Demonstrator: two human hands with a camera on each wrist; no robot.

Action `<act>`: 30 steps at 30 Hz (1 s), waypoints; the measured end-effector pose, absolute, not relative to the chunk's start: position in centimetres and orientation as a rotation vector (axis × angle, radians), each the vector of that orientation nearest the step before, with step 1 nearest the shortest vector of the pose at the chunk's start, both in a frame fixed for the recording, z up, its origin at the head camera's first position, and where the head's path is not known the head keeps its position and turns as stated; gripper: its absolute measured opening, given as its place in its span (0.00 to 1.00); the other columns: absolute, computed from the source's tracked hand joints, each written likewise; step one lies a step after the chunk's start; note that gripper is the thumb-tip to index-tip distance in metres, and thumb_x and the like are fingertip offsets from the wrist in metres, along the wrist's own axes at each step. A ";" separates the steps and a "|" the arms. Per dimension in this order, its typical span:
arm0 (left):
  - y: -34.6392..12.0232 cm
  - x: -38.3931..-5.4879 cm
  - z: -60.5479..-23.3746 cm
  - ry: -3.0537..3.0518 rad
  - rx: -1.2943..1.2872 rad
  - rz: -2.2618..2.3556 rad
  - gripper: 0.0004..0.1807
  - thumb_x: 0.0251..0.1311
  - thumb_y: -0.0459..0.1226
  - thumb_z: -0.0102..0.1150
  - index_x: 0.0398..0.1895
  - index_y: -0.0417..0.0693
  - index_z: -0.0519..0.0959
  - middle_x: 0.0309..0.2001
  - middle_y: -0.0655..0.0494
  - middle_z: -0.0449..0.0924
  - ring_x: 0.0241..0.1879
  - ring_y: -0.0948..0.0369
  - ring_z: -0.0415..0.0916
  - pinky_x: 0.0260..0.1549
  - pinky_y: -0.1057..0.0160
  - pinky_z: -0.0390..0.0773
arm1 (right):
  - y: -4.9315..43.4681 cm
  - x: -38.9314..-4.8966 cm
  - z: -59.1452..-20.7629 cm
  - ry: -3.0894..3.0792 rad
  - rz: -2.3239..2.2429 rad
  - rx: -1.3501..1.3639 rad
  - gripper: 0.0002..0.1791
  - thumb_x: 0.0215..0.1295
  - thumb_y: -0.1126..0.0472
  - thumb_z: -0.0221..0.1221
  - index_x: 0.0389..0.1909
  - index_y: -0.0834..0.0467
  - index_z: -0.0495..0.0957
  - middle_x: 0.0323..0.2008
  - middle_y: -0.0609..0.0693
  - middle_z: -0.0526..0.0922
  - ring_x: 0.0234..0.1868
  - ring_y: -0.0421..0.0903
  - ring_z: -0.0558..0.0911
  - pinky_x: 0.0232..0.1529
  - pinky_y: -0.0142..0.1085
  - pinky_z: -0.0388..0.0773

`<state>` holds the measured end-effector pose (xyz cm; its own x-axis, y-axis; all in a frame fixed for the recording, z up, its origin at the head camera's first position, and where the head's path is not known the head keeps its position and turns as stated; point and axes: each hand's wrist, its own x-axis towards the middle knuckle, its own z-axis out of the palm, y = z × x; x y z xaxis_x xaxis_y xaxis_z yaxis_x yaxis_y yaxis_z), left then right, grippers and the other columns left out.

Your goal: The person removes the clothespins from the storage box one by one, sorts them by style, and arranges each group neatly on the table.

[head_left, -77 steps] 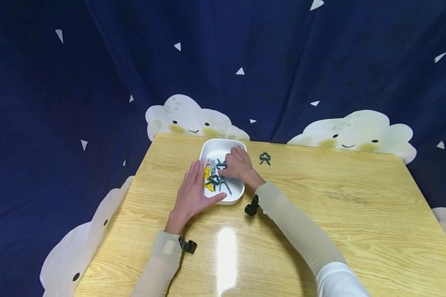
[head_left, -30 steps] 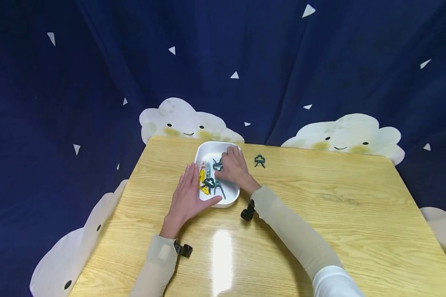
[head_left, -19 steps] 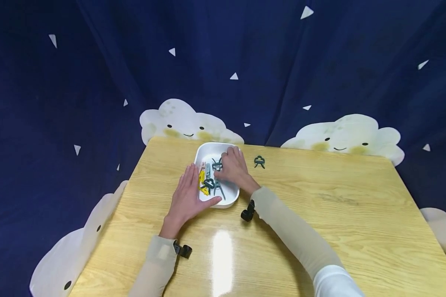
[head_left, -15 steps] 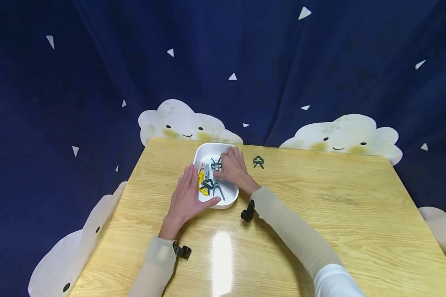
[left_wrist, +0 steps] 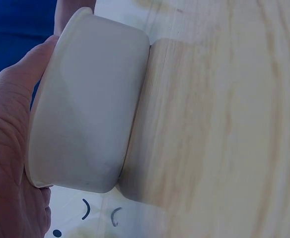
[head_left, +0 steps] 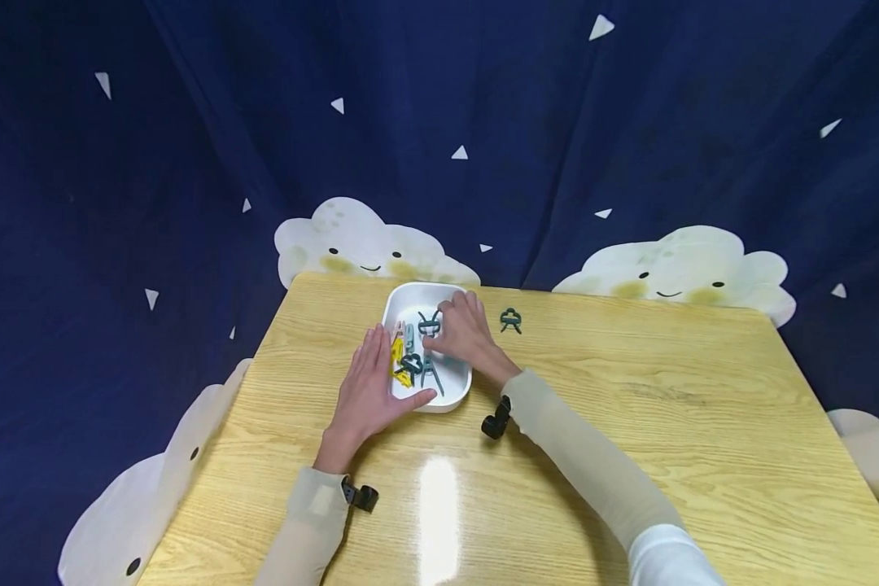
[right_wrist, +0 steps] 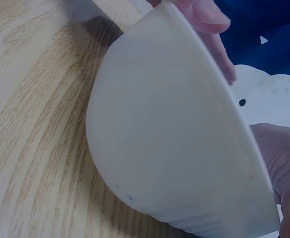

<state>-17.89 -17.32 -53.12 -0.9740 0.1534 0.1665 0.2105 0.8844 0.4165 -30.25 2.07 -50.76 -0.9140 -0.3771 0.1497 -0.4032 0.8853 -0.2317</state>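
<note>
A white oblong tub [head_left: 428, 290] stands on the table, holding small clips. My left hand [head_left: 362, 391] lies along the tub's left side, fingers straight and thumb stretched over its front rim. Over the right rim reaches my right hand [head_left: 465, 330], fingers bent down inside; its fingertips are hidden, so whether it pinches anything is unclear. Close to its thumb lies a dark green clip [head_left: 429, 325]. Another dark green clip [head_left: 412, 363], yellow clips [head_left: 398, 350], a light blue clip [head_left: 409, 337] and a pink clip [head_left: 399, 328] lie further left. In both wrist views the tub's wall hides the contents.
A dark green clip [head_left: 510, 320] lies on the wooden table [head_left: 630, 423], right of the tub. Behind the table hangs a dark blue curtain [head_left: 410, 146] with white clouds and triangles.
The view has shifted slightly. My right hand stays in the tub and has just edged right, showing more of the dark green clip beside its thumb. My left hand keeps its place.
</note>
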 end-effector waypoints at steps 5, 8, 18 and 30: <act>-17.3 -17.8 -53.2 -2.914 -0.289 -0.671 0.75 0.49 0.84 0.49 0.85 0.40 0.42 0.86 0.50 0.30 0.85 0.53 0.30 0.82 0.49 0.42 | 2.6 -30.0 -50.4 -2.944 0.431 0.606 0.35 0.52 0.38 0.73 0.49 0.64 0.83 0.38 0.51 0.70 0.44 0.52 0.65 0.46 0.42 0.66; -17.3 -17.8 -53.3 -2.904 -0.290 -0.668 0.75 0.50 0.83 0.50 0.85 0.40 0.42 0.86 0.50 0.32 0.84 0.50 0.34 0.82 0.48 0.44 | 2.8 -29.9 -50.2 -2.955 0.443 0.600 0.38 0.53 0.38 0.73 0.53 0.65 0.82 0.39 0.51 0.71 0.45 0.52 0.65 0.46 0.41 0.66; -17.4 -17.9 -53.3 -2.896 -0.291 -0.659 0.74 0.49 0.83 0.50 0.85 0.41 0.42 0.86 0.50 0.33 0.84 0.49 0.36 0.82 0.47 0.45 | 3.8 -30.1 -49.8 -2.939 0.502 0.563 0.41 0.52 0.39 0.73 0.57 0.66 0.82 0.43 0.54 0.74 0.47 0.53 0.66 0.48 0.42 0.67; -17.2 -17.9 -53.2 -2.904 -0.283 -0.667 0.75 0.49 0.84 0.50 0.85 0.42 0.41 0.86 0.49 0.33 0.84 0.49 0.35 0.82 0.48 0.44 | 5.1 -30.2 -48.9 -2.904 0.513 0.549 0.41 0.52 0.38 0.72 0.58 0.65 0.82 0.40 0.53 0.73 0.44 0.52 0.65 0.43 0.41 0.65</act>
<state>-17.89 -17.24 -53.24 -0.9712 0.1499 0.1852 0.2157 0.8833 0.4162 -30.21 5.11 -48.88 -0.9233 -0.3284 0.1990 -0.3768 0.8751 -0.3037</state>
